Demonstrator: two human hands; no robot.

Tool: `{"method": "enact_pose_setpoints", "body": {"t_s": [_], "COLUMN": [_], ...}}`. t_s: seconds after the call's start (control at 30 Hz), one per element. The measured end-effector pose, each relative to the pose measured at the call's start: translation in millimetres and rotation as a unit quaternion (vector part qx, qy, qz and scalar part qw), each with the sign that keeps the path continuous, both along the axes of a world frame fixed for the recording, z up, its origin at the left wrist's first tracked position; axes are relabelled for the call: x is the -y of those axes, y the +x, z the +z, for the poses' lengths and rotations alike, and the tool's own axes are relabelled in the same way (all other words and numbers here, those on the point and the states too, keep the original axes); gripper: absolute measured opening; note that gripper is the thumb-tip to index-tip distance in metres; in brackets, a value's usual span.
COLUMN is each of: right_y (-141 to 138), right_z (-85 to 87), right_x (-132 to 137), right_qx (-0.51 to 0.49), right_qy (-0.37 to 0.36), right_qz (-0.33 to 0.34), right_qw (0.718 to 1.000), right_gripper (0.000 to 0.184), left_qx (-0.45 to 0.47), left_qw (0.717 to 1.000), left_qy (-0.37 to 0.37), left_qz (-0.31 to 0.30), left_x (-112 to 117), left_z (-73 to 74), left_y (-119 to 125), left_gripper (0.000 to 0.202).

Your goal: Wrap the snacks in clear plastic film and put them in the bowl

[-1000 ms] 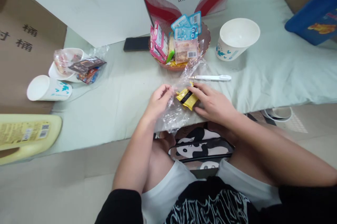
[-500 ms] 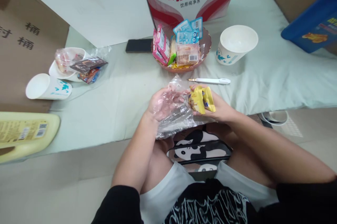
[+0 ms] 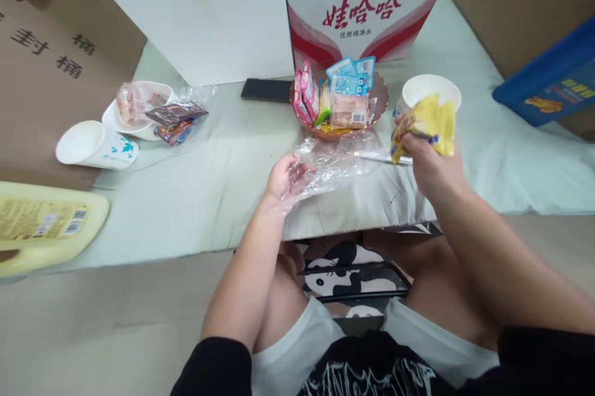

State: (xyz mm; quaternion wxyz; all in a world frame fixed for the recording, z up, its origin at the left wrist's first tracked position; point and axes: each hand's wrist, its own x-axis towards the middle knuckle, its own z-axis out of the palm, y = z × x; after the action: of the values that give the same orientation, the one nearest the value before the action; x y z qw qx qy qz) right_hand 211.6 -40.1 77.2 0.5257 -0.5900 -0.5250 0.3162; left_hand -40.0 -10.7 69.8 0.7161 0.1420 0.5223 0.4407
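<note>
Some yellow packaging point(image 3: 430, 120) | held, right hand point(image 3: 437, 167) | clear plastic point(image 3: 332, 170) | touching left hand point(image 3: 286, 179)

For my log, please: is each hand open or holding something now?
Left hand: half-curled against clear plastic; grip cannot be told.
Right hand: closed, holding yellow packaging.

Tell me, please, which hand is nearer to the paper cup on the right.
Right. The right hand, holding yellow packaging, is just in front of the paper cup; the left hand, touching clear plastic, is farther off to the cup's left.
</note>
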Motion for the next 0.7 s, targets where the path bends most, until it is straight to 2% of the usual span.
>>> {"method": "enact_pose_setpoints", "body": {"t_s": [0.07, 0.13, 0.2, 0.3, 0.37, 0.43, 0.5, 0.57, 0.63, 0.67, 0.7], "right_y": [-5.5, -12.4, -16.6, -14.3, -9.8, -6.5, -6.1, -8.6, -13.0, -15.4, -17.7], "right_z": [25.1, 49.0, 65.9, 75.1, 74.4, 71.3, 65.5, 54.8, 38.1, 27.9, 17.0], "right_x": [-27.6, -60.9, -94.7, -132.3, -140.1, -130.4, -104.3, -67.4, -28.2, -10.5, 4.9], "right_qx": [0.073, 0.174, 0.242, 0.277, 0.256, 0.247, 0.256, 0.242, 0.204, 0.185, 0.173], "right_qy": [0.011, -0.013, -0.070, -0.192, -0.195, -0.117, 0.004, 0.097, 0.140, 0.130, 0.104], "right_qz": [-0.056, -0.061, -0.056, -0.040, -0.048, -0.051, -0.009, 0.107, 0.256, 0.298, 0.301], "right_qw": [0.996, 0.983, 0.966, 0.941, 0.946, 0.961, 0.967, 0.959, 0.934, 0.928, 0.932], "right_gripper": [0.030, 0.048, 0.048, 0.060, 0.055, 0.036, 0.028, 0.033, 0.044, 0.046, 0.049], "left_qx": [0.007, 0.007, -0.001, -0.014, -0.013, -0.007, -0.003, -0.007, -0.023, -0.037, -0.053], "left_qw": [1.000, 0.999, 0.998, 0.996, 0.995, 0.993, 0.991, 0.987, 0.983, 0.979, 0.975], "left_qy": [0.005, 0.016, 0.026, 0.035, 0.038, 0.048, 0.064, 0.081, 0.096, 0.104, 0.111], "left_qz": [-0.023, -0.047, -0.064, -0.077, -0.091, -0.104, -0.120, -0.136, -0.157, -0.171, -0.187], "left_x": [0.1, 0.0, 0.2, 0.9, 1.4, 2.0, 2.9, 4.2, 5.8, 6.5, 7.2], "left_z": [0.1, -0.4, -0.8, 0.2, 2.0, 4.2, 6.0, 6.8, 6.6, 6.1, 5.5], "left_y": [0.5, -0.1, -1.2, -2.8, -3.5, -4.0, -4.1, -4.1, -4.3, -4.6, -5.0], "left_gripper": [0.009, 0.008, 0.006, 0.007, 0.010, 0.010, 0.009, 0.008, 0.008, 0.008, 0.008]}}
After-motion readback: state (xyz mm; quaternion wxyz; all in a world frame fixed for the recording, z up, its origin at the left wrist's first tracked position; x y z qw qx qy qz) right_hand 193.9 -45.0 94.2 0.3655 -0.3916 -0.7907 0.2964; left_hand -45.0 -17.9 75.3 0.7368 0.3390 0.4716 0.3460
